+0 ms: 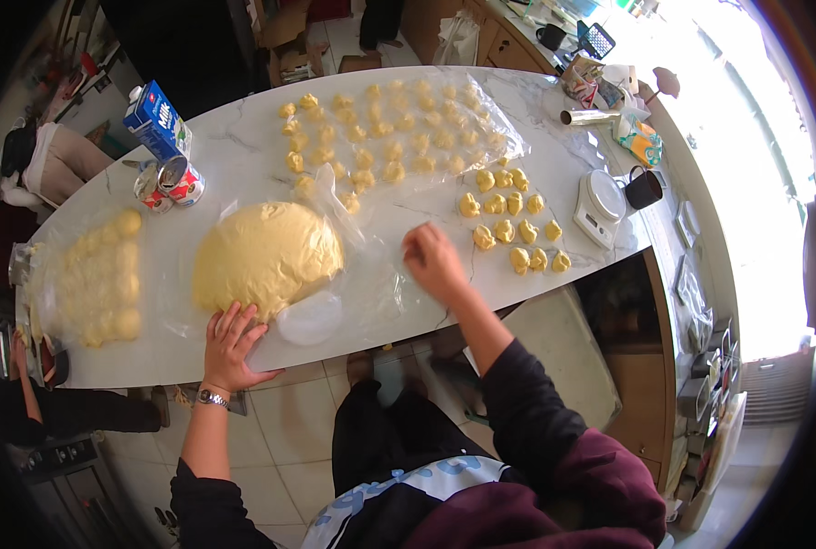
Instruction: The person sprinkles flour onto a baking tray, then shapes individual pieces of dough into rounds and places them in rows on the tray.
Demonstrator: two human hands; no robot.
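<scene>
My left hand (236, 348) lies with spread fingers at the front edge of a large yellow dough mass (270, 252), fingertips touching it. A round translucent plastic piece (309, 320) is beside it. My right hand (435, 263) is over the bare marble right of the mass, fingers curled; whatever they might hold is hidden. Small lumpy dough pieces (502, 206) stand in rows to its right. Behind are many dough pieces (393, 148) under thin plastic. At the left, rounded dough balls (106, 274) lie under plastic.
Milk carton (151, 123), cans (183, 183), scale (600, 210), dark mug (643, 189), foil roll (591, 119) and packets (638, 137) sit around the marble table (234, 114). A co-worker (64, 156) is at back left, another person's arm (28, 393) at front left.
</scene>
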